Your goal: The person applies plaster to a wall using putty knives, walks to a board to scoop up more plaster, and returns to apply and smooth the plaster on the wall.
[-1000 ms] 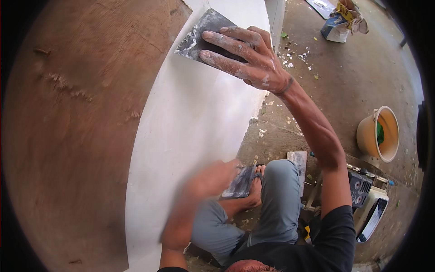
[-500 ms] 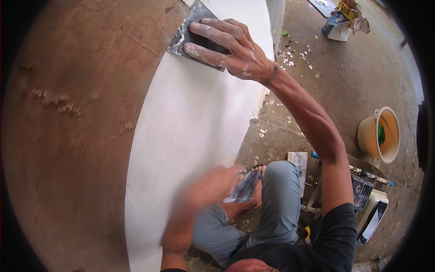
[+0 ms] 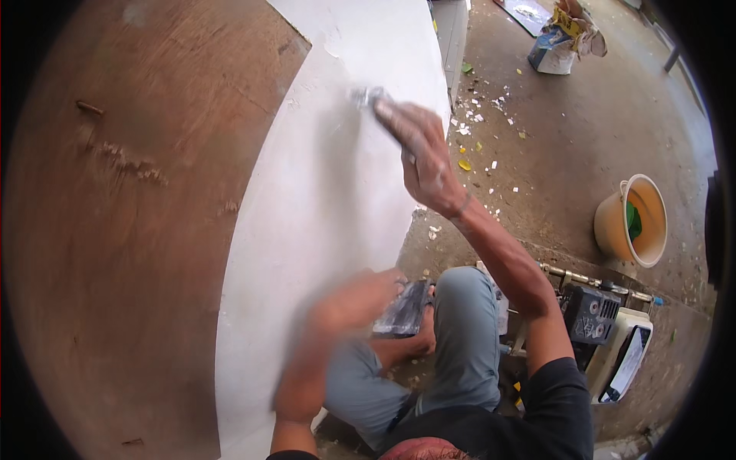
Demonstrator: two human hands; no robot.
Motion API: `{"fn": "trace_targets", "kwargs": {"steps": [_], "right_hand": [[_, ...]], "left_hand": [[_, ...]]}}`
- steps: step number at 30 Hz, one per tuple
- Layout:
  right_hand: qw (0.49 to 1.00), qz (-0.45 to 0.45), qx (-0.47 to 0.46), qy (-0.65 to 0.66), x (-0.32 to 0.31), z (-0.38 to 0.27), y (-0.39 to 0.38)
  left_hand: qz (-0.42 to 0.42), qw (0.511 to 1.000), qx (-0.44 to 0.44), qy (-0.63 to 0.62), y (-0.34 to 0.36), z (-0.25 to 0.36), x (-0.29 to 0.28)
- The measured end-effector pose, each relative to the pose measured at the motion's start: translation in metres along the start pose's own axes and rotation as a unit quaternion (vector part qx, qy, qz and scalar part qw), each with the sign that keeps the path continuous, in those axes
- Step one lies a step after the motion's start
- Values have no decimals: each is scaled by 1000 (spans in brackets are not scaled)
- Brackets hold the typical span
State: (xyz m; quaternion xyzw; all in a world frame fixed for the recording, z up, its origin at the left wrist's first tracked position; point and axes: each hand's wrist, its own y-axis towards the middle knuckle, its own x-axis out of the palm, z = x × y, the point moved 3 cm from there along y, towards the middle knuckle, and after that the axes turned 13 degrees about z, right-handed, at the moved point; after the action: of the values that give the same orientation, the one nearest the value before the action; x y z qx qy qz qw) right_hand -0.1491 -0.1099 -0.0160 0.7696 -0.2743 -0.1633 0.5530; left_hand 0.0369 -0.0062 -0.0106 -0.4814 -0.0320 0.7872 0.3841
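Observation:
My right hand (image 3: 428, 153) is raised in front of a white-coated strip (image 3: 299, 230) of wall. Its fingers are closed on a flat filling blade (image 3: 376, 97), seen nearly edge-on and blurred, with whitish paste on its end. The blade casts a soft shadow on the white surface. Lower down, my left hand (image 3: 366, 297), smeared by motion, grips a dark rectangular plate (image 3: 402, 309) streaked with white paste. That plate is above my bare foot, beside my bent knee. Its edge under the left fingers is hidden.
Brown bare plywood (image 3: 138, 253) borders the white strip on the left. On the right floor stand a cream bucket (image 3: 609, 226) with something green inside, a torn paper bag (image 3: 553, 50) and a dark-fronted machine (image 3: 590, 314). White flakes (image 3: 479, 119) litter the concrete floor.
My right hand has come down, and its blade has turned from lying flat against the surface to edge-on, away from the plywood edge. The left hand stays low with the plate.

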Motion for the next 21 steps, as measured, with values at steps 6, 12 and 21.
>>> {"fn": "trace_targets", "kwargs": {"steps": [6,12,21], "right_hand": [[984,47,165,-42,12,1,62],[991,55,111,-43,42,-25,59],[990,23,136,-36,43,-70,48]], "left_hand": [[-23,999,-11,43,14,-1,9],[-39,999,-18,-1,9,-3,11],[-23,998,14,52,11,-5,13]]}}
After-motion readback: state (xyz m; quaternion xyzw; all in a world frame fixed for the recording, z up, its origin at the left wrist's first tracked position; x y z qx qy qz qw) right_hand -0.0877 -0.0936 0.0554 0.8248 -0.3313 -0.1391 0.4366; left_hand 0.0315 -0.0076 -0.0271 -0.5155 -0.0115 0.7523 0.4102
